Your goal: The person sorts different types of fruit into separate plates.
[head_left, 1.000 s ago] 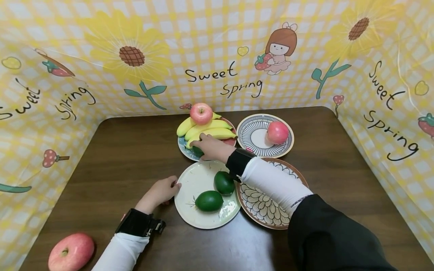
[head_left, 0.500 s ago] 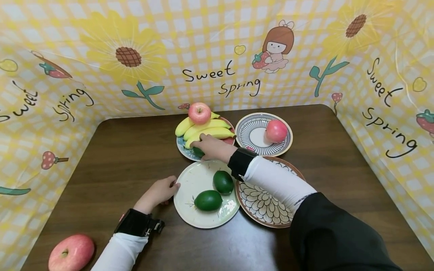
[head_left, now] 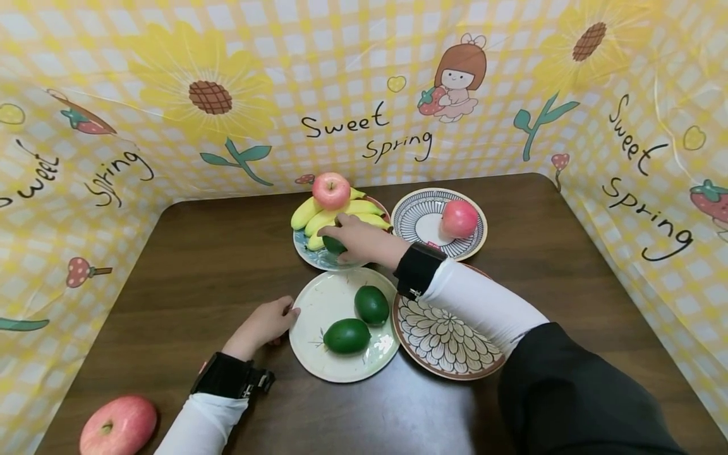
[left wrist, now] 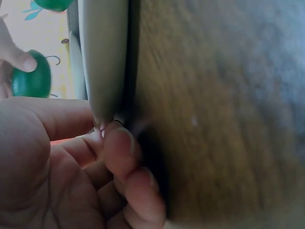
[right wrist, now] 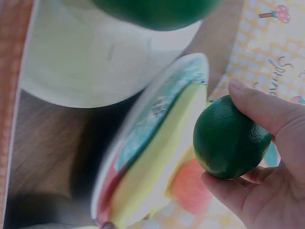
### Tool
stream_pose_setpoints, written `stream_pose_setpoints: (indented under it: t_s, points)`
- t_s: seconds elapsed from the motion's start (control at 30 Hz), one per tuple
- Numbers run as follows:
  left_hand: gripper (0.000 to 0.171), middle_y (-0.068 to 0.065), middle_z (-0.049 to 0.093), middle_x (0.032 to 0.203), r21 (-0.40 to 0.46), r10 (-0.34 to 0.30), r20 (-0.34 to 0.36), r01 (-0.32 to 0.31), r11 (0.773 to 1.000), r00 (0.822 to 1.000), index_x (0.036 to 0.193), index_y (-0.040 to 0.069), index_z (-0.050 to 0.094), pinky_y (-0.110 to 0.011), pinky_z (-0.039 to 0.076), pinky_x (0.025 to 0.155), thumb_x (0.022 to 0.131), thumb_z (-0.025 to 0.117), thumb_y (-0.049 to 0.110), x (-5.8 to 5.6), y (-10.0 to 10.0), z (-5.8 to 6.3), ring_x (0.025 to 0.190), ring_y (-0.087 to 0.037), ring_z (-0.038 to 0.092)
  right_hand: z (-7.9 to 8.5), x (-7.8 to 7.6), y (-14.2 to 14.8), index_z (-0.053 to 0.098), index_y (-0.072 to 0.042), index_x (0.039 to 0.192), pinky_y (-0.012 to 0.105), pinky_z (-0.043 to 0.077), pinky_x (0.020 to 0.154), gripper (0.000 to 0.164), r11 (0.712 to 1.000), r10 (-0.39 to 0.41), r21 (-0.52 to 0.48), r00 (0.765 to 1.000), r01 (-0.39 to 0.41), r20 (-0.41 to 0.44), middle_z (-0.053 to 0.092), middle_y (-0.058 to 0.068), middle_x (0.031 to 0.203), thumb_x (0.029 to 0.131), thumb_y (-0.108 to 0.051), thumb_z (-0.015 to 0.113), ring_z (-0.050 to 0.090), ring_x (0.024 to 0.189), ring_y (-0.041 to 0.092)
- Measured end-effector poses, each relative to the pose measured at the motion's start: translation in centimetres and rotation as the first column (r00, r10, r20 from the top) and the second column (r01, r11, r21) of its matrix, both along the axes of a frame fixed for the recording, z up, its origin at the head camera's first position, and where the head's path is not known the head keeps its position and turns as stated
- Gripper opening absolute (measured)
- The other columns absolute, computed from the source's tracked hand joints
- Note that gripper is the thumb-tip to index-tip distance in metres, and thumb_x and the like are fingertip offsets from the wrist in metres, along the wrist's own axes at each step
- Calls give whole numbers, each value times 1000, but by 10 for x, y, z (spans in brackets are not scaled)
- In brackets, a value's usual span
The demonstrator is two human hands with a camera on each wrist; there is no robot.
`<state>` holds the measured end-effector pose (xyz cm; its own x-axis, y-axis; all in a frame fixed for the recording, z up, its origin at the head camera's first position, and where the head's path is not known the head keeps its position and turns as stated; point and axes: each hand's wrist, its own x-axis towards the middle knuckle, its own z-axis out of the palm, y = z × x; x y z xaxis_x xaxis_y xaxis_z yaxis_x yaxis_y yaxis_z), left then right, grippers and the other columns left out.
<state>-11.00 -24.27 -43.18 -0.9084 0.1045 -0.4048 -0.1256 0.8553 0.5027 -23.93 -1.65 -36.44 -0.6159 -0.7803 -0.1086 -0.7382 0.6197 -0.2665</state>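
My right hand point(head_left: 366, 240) holds a dark green lime point(right wrist: 228, 138) between thumb and fingers, just above the near side of the blue-and-red fruit plate point(head_left: 311, 254). On that plate lie several yellow bananas point(head_left: 318, 221) with a red apple point(head_left: 332, 191) on top. With thumb and fingers, my left hand point(head_left: 264, 325) pinches the left rim of a pale round plate point(head_left: 315, 300). Two more limes rest on the pale plate: one lime point(head_left: 347, 336) near its middle, another lime point(head_left: 372, 305) to the right.
A brown-rimmed, petal-patterned plate point(head_left: 443, 335) stands right of the pale one, partly under my right forearm. Behind it, a striped plate point(head_left: 418, 221) bears a pink fruit point(head_left: 459, 219). Another apple point(head_left: 118, 426) lies at the table's near left. Patterned cloth point(head_left: 352, 76) hangs around the table.
My right hand has lifted the lime slightly off the fruit plate, showing more of it. My left hand keeps its hold on the pale plate's rim. The head view has shifted a little.
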Motion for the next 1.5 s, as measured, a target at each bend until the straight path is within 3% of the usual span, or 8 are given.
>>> stream_pose_setpoints:
  t_s: [0.23,0.47,1.03,1.33,1.5]
  points:
    - [17,-7,53,70,-15,-15,-9,15,1000,1000,96,7,53,-31,44,55,106,50,21,-2,0,0,54,-20,55,5,19,-2,48,-19,152,40,52,100,65,997,81,-20,996,-81,21,53,19,137,93,-18,76,57,119,30]
    - [18,-7,53,70,-17,-23,4,23,1000,1000,97,8,53,-31,44,55,107,49,22,-3,-1,0,54,-20,55,-1,37,-8,52,-22,148,39,52,102,61,987,143,64,989,-145,41,57,14,132,93,-21,77,60,118,26]
    - [19,-7,53,70,-10,-21,6,21,1000,1000,96,8,52,-31,42,54,107,48,23,-2,-2,-1,54,-19,54,-21,57,-16,51,-24,148,37,57,91,65,955,198,213,978,-207,63,59,9,136,90,-27,79,67,111,24]
    - [18,-7,53,69,-9,-21,4,21,1000,1000,96,8,52,-31,42,54,107,49,22,-2,-5,0,54,-20,54,-17,60,-16,49,-21,150,38,56,96,67,966,177,175,981,-189,83,58,10,138,90,-28,79,66,115,24]
    - [18,-7,53,69,1,-24,8,24,1000,1000,96,8,52,-31,43,55,107,49,23,-1,-4,-1,54,-19,54,2,65,12,49,-19,150,42,56,98,71,986,148,75,988,-151,45,57,9,141,88,-33,81,63,123,24]
